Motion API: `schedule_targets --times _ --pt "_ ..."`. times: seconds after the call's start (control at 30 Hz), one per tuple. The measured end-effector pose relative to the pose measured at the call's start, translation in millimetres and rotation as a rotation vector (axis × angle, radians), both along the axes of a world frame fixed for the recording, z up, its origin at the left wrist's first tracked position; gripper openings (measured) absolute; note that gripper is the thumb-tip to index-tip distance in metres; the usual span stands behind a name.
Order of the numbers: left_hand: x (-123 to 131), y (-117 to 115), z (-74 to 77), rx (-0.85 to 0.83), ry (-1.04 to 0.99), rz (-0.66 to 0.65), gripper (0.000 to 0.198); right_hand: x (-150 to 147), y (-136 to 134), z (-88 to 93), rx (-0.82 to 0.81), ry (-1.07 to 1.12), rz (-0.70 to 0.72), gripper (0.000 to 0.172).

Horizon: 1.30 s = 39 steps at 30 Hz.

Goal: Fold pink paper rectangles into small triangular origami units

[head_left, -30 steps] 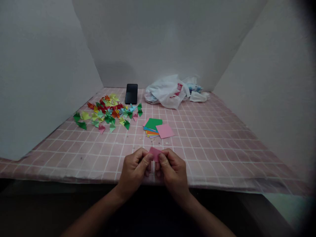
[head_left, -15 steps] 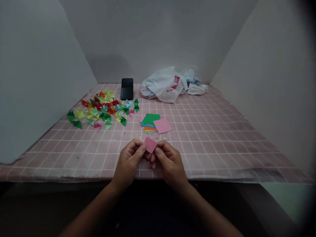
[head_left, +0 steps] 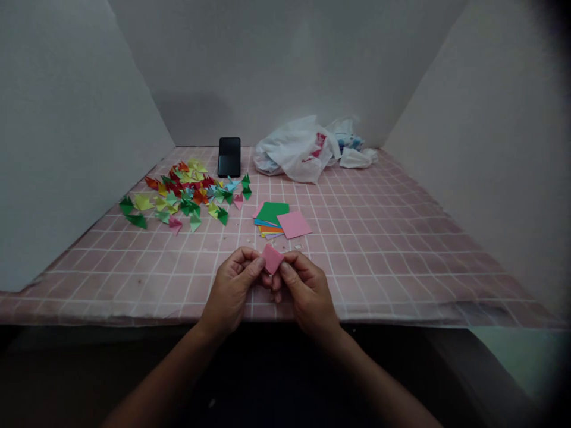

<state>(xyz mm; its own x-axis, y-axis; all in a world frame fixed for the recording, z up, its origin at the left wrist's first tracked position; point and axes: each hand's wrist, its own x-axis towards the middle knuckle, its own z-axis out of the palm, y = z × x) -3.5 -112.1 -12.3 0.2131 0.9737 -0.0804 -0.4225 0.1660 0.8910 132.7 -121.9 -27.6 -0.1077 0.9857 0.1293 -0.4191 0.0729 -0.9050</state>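
A small folded square of pink origami paper (head_left: 272,259) is held up, corner uppermost, over the near edge of the table. My left hand (head_left: 232,286) pinches its left corner between thumb and fingers. At the right corner, my right hand (head_left: 308,290) grips it the same way, its thumb on the near face. Some fingertips are hidden behind the paper. Just beyond my hands lies a stack of coloured paper squares, a green sheet (head_left: 273,212) on top and a loose pink sheet (head_left: 294,224) overlapping its right side.
Many folded paper pieces (head_left: 187,193) in several colours spread over the left of the checked pink tablecloth (head_left: 379,249). A black phone (head_left: 229,157) lies at the back. White plastic bags (head_left: 297,148) sit beside it, against the back wall. Pale walls rise on both sides.
The view has shifted very slightly. Both hands keep the same hold on the pink paper, and its tilt has altered a little.
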Motion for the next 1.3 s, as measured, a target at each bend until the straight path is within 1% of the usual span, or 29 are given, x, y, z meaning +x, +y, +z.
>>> schedule_targets --times 0.07,0.13,0.2,0.3,0.47,0.57,0.63,0.8,0.9,0.97,1.1,1.3 --pt "0 0 -1.7 0.012 0.030 0.017 0.017 0 0 0.1 -0.018 -0.007 -0.021 0.013" --pt "0 0 -3.3 0.041 0.098 0.086 0.016 1 -1 1.1 -0.037 -0.016 -0.044 0.009" --pt "1 -1 -3.2 0.089 0.176 0.159 0.016 2 -1 3.1 -0.044 -0.040 -0.066 0.010" --pt "5 -4 -0.1 0.157 0.243 0.205 0.016 2 -1 5.2 -0.036 -0.092 -0.082 0.010" --pt "11 -6 2.4 0.224 0.277 0.312 0.018 -1 1 2.0 -0.029 -0.014 -0.122 0.011" --pt "12 -4 1.9 0.220 0.316 0.304 0.015 -1 2 2.7 -0.027 -0.004 -0.127 0.013" --pt "12 -3 3.6 0.214 0.322 0.283 0.015 0 3 6.7 -0.022 -0.031 -0.127 0.012" --pt "13 1 14.7 0.237 0.246 0.330 0.024 4 7 22.5 0.039 -0.103 -0.124 0.009" --pt "14 3 19.8 0.249 0.253 0.278 0.015 4 11 28.7 0.082 -0.100 -0.125 0.008" --pt "15 4 21.8 0.262 0.260 0.269 0.013 5 13 31.1 0.091 -0.093 -0.124 0.009" --pt "16 7 24.8 0.297 0.250 0.325 0.019 4 16 35.1 0.090 -0.100 -0.125 0.011" --pt "16 9 28.4 0.336 0.291 0.312 0.017 3 19 40.1 0.108 -0.080 -0.126 0.011"
